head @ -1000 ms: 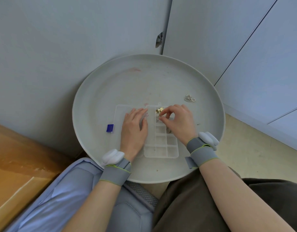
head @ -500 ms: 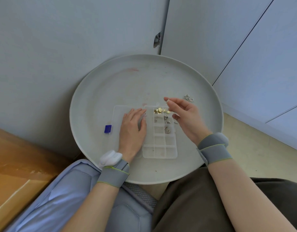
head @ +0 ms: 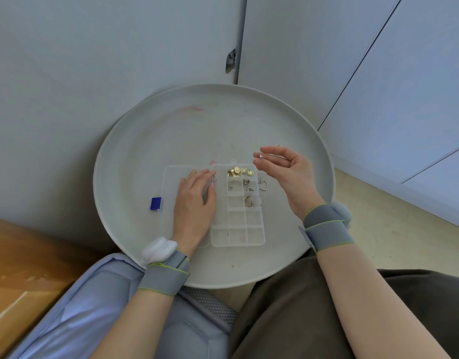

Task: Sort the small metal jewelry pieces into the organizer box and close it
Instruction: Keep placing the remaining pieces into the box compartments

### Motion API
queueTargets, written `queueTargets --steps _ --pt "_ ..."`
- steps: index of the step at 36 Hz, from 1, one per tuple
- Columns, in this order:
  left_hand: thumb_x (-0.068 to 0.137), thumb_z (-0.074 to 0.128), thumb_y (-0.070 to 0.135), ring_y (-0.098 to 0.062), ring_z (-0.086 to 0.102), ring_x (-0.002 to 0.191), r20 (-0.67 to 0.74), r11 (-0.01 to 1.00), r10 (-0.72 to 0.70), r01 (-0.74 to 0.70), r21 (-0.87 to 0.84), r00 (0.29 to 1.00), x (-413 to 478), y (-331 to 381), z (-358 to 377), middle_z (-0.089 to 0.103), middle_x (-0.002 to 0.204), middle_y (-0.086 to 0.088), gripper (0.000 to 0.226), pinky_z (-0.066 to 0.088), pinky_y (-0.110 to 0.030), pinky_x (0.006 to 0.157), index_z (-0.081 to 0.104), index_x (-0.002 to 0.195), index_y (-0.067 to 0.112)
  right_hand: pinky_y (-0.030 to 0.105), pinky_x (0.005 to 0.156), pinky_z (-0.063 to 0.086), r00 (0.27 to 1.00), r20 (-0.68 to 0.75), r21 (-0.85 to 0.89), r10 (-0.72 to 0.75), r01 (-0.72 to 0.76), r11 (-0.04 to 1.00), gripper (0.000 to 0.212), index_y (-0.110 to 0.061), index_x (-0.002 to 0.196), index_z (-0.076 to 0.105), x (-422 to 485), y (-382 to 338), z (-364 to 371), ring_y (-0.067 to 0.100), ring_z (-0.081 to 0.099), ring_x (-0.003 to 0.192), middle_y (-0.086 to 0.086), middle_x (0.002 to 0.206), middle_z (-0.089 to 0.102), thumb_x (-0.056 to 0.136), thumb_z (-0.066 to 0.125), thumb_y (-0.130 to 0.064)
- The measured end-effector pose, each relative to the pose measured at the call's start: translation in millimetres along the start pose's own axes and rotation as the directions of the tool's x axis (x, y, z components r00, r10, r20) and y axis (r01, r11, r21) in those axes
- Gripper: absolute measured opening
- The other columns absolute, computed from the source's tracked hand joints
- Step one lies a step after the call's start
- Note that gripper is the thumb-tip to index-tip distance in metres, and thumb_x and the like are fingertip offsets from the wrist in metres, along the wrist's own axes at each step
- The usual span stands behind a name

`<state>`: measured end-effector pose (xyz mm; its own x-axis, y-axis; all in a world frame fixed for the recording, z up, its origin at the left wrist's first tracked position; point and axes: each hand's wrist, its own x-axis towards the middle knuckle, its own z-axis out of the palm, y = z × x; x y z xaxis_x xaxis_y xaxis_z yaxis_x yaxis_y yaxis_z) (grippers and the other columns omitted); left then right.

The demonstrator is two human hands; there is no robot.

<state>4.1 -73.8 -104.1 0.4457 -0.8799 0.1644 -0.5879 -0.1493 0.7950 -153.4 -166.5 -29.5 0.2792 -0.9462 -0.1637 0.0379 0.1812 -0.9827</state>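
Note:
The clear organizer box [head: 237, 218] lies open on the round tray [head: 150, 141], its lid [head: 175, 177] folded out to the left. Gold pieces [head: 234, 171] fill the top compartments, and a few silver pieces [head: 247, 189] sit in the rows below. A heart-shaped pendant [head: 262, 184] lies on the tray just right of the box. My left hand [head: 194, 203] rests flat on the lid. My right hand [head: 282, 169] hovers over the box's top right corner with its fingers loosely curled and apart. A loose ring [head: 278, 145] peeks out behind it.
A small blue block [head: 155, 203] lies on the tray left of the lid. The tray stands against pale walls in a corner. A wooden surface [head: 21, 268] is at lower left, and my lap borders the tray's near edge.
My right hand has lifted off the top compartments and moved up and to the right, toward the loose rings, now covering most of them. My left hand has stayed on the lid.

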Motion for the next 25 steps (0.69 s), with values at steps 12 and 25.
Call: queueTargets --steps 12,25 --pt "0.097 0.045 0.019 -0.017 0.032 0.137 -0.002 1.0 -0.005 0.005 0.007 1.0 0 -1 0 0.052 0.136 0.0 0.032 0.025 -0.045 0.113 0.056 0.128 0.018 0.013 0.07 0.052 0.996 0.057 -0.152 -0.068 0.076 0.986 0.023 -0.008 0.092 0.069 0 7 1 0.006 0.072 0.077 -0.007 0.077 0.076 0.074 0.074 0.004" --pt "0.097 0.044 0.019 -0.016 0.031 0.137 -0.011 1.0 -0.01 0.01 0.016 1.0 0 -3 0 0.051 0.137 0.0 0.032 0.025 -0.044 0.114 0.056 0.127 0.018 0.003 0.058 0.038 0.972 0.211 -0.554 -0.105 0.207 0.806 0.012 -0.012 0.077 0.07 -4 20 8 -0.007 0.063 0.06 0.0 0.073 0.075 0.07 0.079 -0.007"
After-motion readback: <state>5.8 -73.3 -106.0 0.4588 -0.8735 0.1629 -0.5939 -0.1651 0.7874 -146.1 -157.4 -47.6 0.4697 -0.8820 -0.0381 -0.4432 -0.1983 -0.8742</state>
